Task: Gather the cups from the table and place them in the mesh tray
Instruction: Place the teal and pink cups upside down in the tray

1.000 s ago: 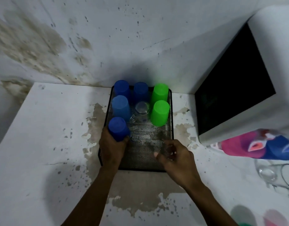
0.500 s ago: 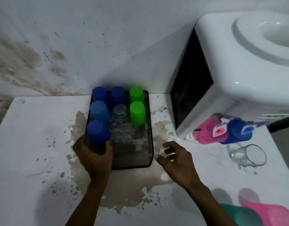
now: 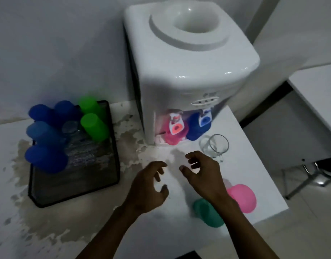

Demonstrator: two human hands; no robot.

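Both my hands hang empty over the white desk [image 3: 179, 240], fingers spread and curled, neither grip closed on anything. My left hand [image 3: 148, 191] hovers just right of the black mesh tray [image 3: 77, 186]; my right hand [image 3: 204, 176] hovers beside it, nearer the clear glass mug [image 3: 216, 146].

The tray sits at the left of the desk, on a stained patch. Inside it, upside down, stand four blue cups: one at the near left [image 3: 44, 158], one behind it [image 3: 41, 131], and two at the back [image 3: 40, 112] [image 3: 65, 108]. Two green cups [image 3: 93, 126] [image 3: 89, 103] stand along the tray's right side, and a clear glass [image 3: 70, 127] sits between the blue and green ones. The tray's near half is bare mesh.

Outside the tray, the glass mug stands in front of the white water dispenser [image 3: 189, 71], just below its blue tap [image 3: 205, 119]; the red tap [image 3: 176, 127] is to the left of that. A pink cup [image 3: 242, 198] and a teal cup [image 3: 207, 214] rest near the desk's right front edge, partly hidden by my right wrist and forearm.
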